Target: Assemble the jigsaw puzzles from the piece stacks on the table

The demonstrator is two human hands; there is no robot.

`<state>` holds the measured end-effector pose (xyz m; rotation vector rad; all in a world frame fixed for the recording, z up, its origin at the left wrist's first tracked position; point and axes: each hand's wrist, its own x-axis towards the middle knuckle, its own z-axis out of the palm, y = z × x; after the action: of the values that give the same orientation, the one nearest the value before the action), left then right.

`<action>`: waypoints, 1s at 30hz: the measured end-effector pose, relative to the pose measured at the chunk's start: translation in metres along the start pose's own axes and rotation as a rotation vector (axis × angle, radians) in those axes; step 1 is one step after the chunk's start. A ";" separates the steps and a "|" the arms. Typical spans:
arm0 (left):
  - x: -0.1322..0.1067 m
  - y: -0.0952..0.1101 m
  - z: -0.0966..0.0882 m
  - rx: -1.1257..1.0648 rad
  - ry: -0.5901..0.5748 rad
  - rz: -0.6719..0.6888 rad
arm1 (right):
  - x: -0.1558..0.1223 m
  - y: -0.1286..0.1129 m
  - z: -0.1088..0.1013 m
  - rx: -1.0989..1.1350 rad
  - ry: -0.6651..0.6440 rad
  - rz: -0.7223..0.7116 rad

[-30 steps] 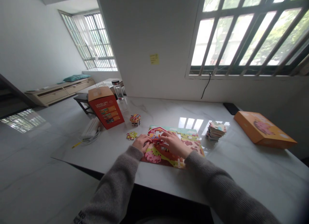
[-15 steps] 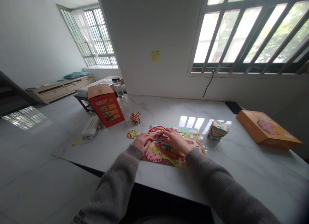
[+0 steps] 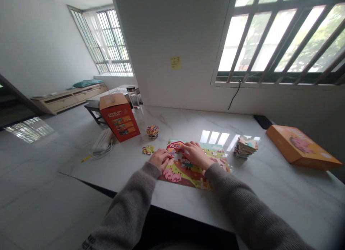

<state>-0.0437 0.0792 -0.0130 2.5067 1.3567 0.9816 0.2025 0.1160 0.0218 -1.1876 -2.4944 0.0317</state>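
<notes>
Now the left hand [image 3: 161, 158] sits on the puzzle [image 3: 194, 174], fingers curled; I cannot tell if it holds anything. The right hand [image 3: 195, 154] presses it flat, empty.

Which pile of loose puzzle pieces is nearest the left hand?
The small flat yellow-patterned cluster, just beside the left hand. The short colourful stack sits farther back, and the tall stack of pieces lies right of the assembled farm puzzle.

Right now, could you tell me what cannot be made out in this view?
Colourful farm jigsaw puzzle: head view, partly hidden under left hand and right hand.
Both hands, same view: grip on pieces too small to tell.
Yellow sticky note: head view, writing too small.
</notes>
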 end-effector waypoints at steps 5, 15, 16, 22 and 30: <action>0.000 0.001 -0.001 0.012 -0.002 0.009 | 0.001 0.000 0.001 0.013 -0.005 0.004; 0.001 0.002 -0.001 0.004 -0.020 -0.017 | -0.015 -0.007 -0.016 0.158 -0.021 -0.018; 0.001 0.003 -0.002 0.007 -0.026 -0.019 | -0.019 -0.010 -0.018 0.156 -0.029 -0.029; 0.001 0.005 -0.004 0.050 -0.039 -0.004 | -0.028 -0.019 -0.017 0.117 -0.060 -0.053; -0.001 0.006 -0.004 0.137 -0.109 0.000 | -0.027 -0.021 -0.017 0.157 -0.068 -0.070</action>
<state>-0.0419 0.0740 -0.0084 2.6146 1.4368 0.7640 0.2080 0.0799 0.0328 -1.0511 -2.5372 0.2487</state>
